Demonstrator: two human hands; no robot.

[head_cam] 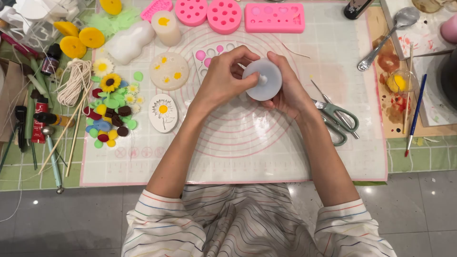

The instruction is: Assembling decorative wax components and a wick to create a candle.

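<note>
Both hands meet over the middle of the white silicone work mat with pink concentric rings [247,143], which lies on the bench. The left hand [223,81] and the right hand [290,93] together hold a round translucent white silicone mould [263,79], lifted off the mat and tilted toward the camera. Left grip: fingers curled and pinching the mould's left edge, thumb near the small stub at its centre. Right grip: fingers wrapped behind and under the mould's right side, cupping it, closed on it.

Just right of the right hand, grey-green handled scissors [335,119] lie on the mat, partly hidden by the wrist. Left of the left hand: a round clear mould with small daisies [169,71], an oval white mould with one yellow-centred daisy [163,112], a small pink-and-white cavity tray [212,54] partly behind the left fingers. Along the mat's top edge: two round pink silicone moulds [208,13] and a rectangular pink silicone mould [274,17]. Far left: a pile of small coloured wax pieces with a sunflower [110,112], a coil of white wick cord [76,85]. Far right, off the mat: a metal spoon [388,38], a blue-handled paintbrush [415,114]. Striped sleeves at bottom.
</note>
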